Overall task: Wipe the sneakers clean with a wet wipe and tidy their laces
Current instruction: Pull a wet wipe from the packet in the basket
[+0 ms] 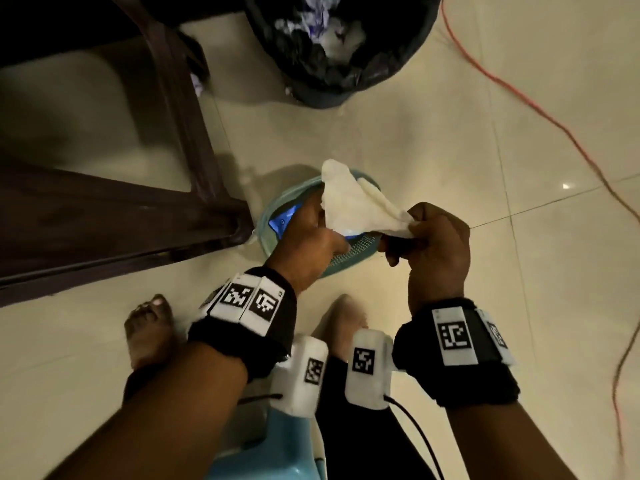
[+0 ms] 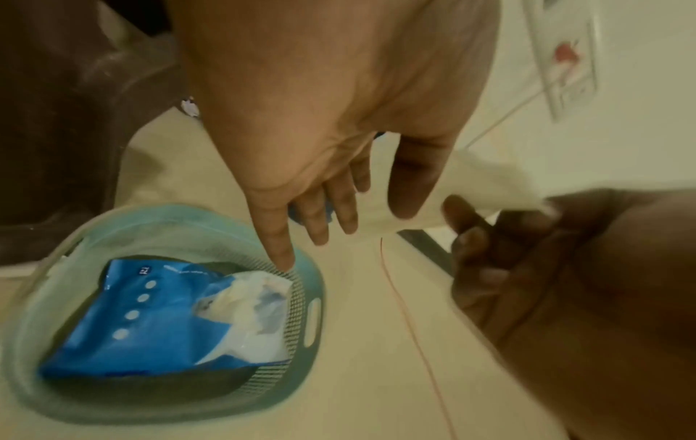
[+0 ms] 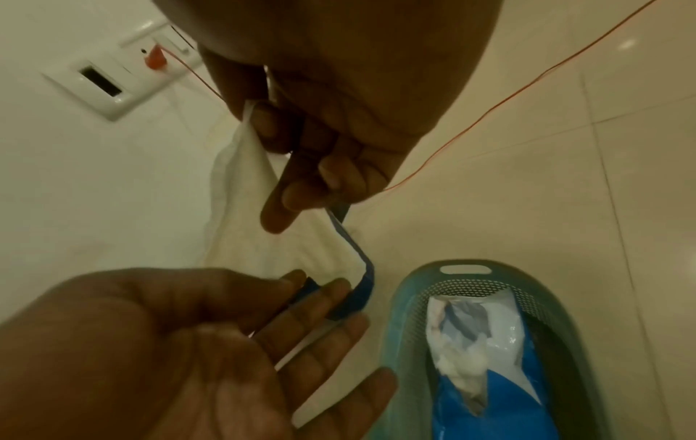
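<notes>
My right hand (image 1: pixel 420 225) pinches one corner of a white wet wipe (image 1: pixel 353 202) between thumb and fingers (image 3: pixel 263 125); the wipe hangs spread towards my left hand (image 1: pixel 311 233). A narrow dark-blue strip (image 3: pixel 363 268) runs from my right hand's fingers down to my left hand's fingers (image 3: pixel 324 294). My left hand's fingers (image 2: pixel 312 220) are nearly straight and touch the lower edge of the wet wipe (image 3: pixel 241 226). Below both hands a blue wipes pack (image 2: pixel 150 321), torn open, lies in a teal basket (image 2: pixel 305 315) on the floor. No sneaker is in view.
A bin lined with a black bag (image 1: pixel 339 46) stands at the back. A dark brown chair (image 1: pixel 180 109) is on the left. An orange cord (image 1: pixel 540 109) trails across the tiles on the right. My bare feet (image 1: pixel 149 327) and a light-blue stool (image 1: pixel 263 445) are below.
</notes>
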`<state>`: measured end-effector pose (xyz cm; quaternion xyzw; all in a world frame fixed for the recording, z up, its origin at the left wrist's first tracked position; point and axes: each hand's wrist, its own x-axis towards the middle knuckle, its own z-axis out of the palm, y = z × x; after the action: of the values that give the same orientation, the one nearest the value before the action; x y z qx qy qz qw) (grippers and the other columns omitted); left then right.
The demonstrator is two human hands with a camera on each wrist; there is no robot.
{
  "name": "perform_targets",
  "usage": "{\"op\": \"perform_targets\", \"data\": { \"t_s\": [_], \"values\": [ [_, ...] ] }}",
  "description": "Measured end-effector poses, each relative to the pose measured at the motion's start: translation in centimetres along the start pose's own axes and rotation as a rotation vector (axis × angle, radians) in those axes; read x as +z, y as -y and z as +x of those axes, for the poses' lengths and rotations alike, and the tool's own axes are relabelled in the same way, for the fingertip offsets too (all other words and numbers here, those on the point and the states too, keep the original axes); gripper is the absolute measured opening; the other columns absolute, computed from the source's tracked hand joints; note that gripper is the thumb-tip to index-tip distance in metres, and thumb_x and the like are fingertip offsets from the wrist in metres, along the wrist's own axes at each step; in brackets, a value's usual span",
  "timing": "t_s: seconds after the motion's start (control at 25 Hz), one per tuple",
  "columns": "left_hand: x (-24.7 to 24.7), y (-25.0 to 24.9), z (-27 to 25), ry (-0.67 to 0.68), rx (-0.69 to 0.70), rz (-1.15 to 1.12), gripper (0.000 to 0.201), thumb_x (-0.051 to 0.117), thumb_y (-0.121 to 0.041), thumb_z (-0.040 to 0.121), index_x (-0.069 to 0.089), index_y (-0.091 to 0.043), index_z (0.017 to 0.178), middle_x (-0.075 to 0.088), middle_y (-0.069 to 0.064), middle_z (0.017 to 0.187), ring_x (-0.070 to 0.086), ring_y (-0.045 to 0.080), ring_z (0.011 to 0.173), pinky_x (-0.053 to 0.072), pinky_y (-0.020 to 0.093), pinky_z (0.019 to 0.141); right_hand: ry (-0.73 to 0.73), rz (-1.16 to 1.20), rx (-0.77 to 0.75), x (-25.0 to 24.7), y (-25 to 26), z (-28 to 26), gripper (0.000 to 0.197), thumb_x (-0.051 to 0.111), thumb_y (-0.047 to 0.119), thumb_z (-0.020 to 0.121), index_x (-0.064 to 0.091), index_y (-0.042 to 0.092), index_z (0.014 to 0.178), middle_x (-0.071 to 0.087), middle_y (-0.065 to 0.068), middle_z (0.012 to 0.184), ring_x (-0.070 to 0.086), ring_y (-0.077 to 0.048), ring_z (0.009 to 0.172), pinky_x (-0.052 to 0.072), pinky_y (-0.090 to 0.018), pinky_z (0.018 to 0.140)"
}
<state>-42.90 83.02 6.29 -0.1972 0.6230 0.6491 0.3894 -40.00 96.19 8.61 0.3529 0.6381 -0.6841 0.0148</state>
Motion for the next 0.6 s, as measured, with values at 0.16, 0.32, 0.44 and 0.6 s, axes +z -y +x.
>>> {"op": "perform_targets", "data": {
  "t_s": [0.16,0.32,0.44,0.6],
  "values": [
    [-2.0,-5.8,-7.7,-0.042,-0.074,-0.611,0.051,0.047,-0.045,0.087,0.059,-0.013,0.125,0.065,0.014,0.122,0.061,0.033,0.115,0.050,0.050,0.094,0.175,-0.052,-0.034,1.9,5.3,-4.0,0.010,0.039,0.005,0.056,0.041,-0.001,0.049,0.031,-0.026,0.049,0.028,-0.030,0.045,0.028,-0.020,0.041],
    [-4.4,-10.2,-13.0,-0.128,0.071,-0.483,0.049,0.064,-0.041,0.080,0.061,-0.016,0.123,0.069,0.006,0.116,0.065,0.027,0.109,0.055,0.045,0.085,0.388,-0.173,-0.220,4.3,9.6,-9.9,0.016,0.048,0.017,0.057,0.039,0.007,0.049,0.031,-0.011,0.049,0.029,-0.029,0.049,0.026,-0.034,0.045],
    [-6.4,-12.5,-16.8,-0.321,0.196,-0.200,0.016,0.068,-0.015,0.084,0.069,-0.016,0.100,0.073,-0.004,0.089,0.069,0.012,0.085,0.055,0.024,0.069,0.367,-0.265,-0.299,7.1,12.3,-13.7,0.024,0.049,0.024,0.075,0.051,0.007,0.058,0.049,-0.006,0.055,0.042,-0.024,0.055,0.034,-0.034,0.051],
    [-9.2,-15.6,-22.7,-0.464,0.375,0.001,0.017,0.062,-0.007,0.087,0.070,-0.020,0.095,0.068,-0.017,0.081,0.063,-0.007,0.072,0.044,0.006,0.061,0.009,-0.203,-0.290,11.8,16.6,-16.5,0.030,0.053,0.033,0.088,0.069,0.010,0.079,0.069,-0.005,0.071,0.062,-0.017,0.067,0.047,-0.030,0.063]
  ]
}}
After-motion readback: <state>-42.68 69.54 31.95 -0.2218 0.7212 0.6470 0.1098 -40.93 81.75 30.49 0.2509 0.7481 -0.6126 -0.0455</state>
